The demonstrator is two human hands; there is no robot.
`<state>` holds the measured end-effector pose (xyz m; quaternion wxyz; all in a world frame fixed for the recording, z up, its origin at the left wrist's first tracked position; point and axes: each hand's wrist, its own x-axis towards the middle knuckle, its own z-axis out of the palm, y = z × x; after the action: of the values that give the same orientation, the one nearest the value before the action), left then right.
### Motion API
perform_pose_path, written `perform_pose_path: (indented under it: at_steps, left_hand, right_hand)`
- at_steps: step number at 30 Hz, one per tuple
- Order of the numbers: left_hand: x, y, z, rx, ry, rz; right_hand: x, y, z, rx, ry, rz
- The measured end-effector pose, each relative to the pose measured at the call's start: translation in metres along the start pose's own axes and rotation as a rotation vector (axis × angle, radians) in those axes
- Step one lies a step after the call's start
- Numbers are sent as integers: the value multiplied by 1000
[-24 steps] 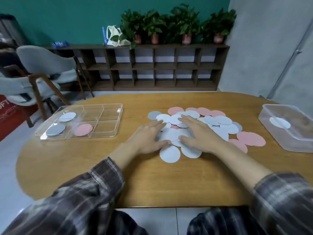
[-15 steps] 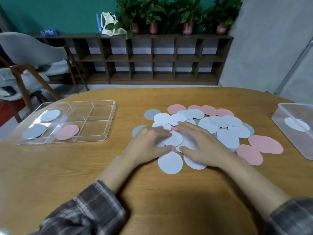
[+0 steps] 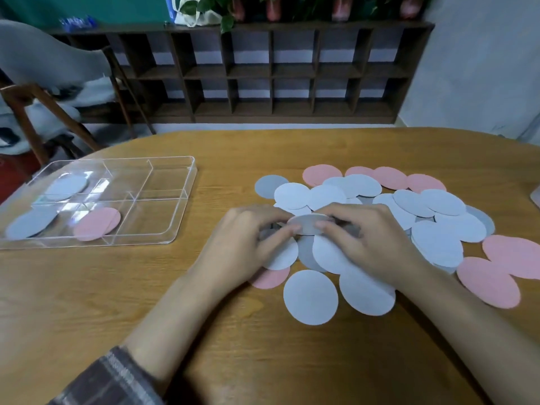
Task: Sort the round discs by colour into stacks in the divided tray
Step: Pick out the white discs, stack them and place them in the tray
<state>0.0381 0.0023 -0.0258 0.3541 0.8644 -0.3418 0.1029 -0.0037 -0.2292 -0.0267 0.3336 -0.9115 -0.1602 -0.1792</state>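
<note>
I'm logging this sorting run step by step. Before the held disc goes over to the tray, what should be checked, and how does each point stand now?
1. Held disc lifted off the pile: ok, tilted up between both hands.
2. Grip: ok, left hand and right hand pinch its edges.
3. Only one disc held: cannot tell.
4. Its colour: pale, white or grey; cannot tell.
5. Divided tray in view with matching stacks: ok.
6. Path left over table: ok.

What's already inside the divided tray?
In the divided tray, a white disc lies far left, a grey disc near left and a pink disc beside it. The right compartments look empty. Glare hides whether each is a single disc or a stack.
</note>
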Motion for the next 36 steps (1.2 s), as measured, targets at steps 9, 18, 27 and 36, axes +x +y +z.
perform_pose_path:
  at_steps: [9,18,27,36]
  left_hand:
    - [-6,-14,-3,99,-165,-60]
    - [-8,-10,-4,-93,41,-132]
    - [-7,-3,-2,-514,44,-246]
    - [-5,9,13,-353,122,-224]
  right_hand:
    - [-10,4,1,60,73,74]
    - [-15,1,-2,42,106,120]
    - [-18,-12,0,240,32,242]
    - [-19,-19,-1,402,-22,234]
